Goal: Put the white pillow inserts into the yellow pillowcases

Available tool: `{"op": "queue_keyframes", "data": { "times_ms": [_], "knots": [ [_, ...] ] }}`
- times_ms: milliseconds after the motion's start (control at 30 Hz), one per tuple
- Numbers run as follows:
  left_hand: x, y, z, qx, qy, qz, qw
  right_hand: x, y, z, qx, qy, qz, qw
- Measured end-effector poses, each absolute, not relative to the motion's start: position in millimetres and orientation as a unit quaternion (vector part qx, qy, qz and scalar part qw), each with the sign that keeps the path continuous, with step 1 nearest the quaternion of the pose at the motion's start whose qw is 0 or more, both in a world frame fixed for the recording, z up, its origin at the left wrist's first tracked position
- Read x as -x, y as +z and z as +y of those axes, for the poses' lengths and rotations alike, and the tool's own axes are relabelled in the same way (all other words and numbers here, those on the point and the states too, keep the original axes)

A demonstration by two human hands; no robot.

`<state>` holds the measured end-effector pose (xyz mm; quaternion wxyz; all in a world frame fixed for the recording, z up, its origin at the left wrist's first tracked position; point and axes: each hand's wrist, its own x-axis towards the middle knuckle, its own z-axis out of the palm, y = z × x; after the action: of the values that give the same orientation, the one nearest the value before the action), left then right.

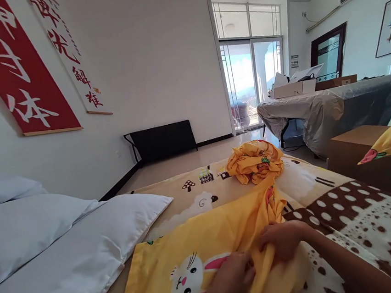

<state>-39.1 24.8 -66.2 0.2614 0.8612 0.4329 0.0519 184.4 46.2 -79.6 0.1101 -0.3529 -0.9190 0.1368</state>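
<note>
Plainly, fingers grip cloth; red scroll: "体".

A camera on a head

The one view looks out from a person's head. It faces forward and tips down over a soft cream-and-brown blanket with animal pictures. Very near, at 5 o'clock, are the bare left hand and bare right hand. Also close, at 8 o'clock, are puffy white cloth pillows. The view is wide: a long red hanging scroll is at 10 o'clock, and far off, near 2 o'clock, is a tall clear glass door.
</note>
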Motion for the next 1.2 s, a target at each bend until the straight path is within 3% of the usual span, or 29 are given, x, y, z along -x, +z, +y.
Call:
{"op": "queue_keyframes", "data": {
  "times_ms": [167, 267, 367, 467, 600, 767, 933, 1067, 1200],
  "knots": [
    [42, -77, 31, -0.819, 0.078, 0.495, 0.281, -219, -91, 54, 0.412, 0.111, -0.896, 0.120],
    [42, -73, 36, -0.790, 0.071, 0.498, 0.349, -216, -86, 56, 0.434, 0.090, -0.883, 0.152],
    [50, -61, 38, -0.712, 0.119, 0.529, 0.445, -206, -83, 57, 0.447, -0.006, -0.848, 0.286],
    [60, -41, 32, -0.662, 0.163, 0.568, 0.460, -199, -88, 57, 0.431, -0.118, -0.774, 0.449],
    [62, -17, 14, -0.751, 0.118, 0.488, 0.428, -196, -99, 55, 0.411, -0.149, -0.729, 0.527],
    [44, -32, 11, -0.770, 0.079, 0.449, 0.447, -197, -103, 55, 0.377, -0.139, -0.753, 0.521],
    [33, -59, 21, -0.768, 0.162, 0.472, 0.401, -196, -99, 58, 0.372, -0.069, -0.802, 0.462],
    [34, -70, 26, -0.766, 0.241, 0.488, 0.341, -195, -88, 55, 0.395, 0.046, -0.818, 0.416],
    [35, -80, 32, -0.773, 0.241, 0.510, 0.289, -207, -68, 49, 0.389, 0.215, -0.841, 0.310]
  ]
}}
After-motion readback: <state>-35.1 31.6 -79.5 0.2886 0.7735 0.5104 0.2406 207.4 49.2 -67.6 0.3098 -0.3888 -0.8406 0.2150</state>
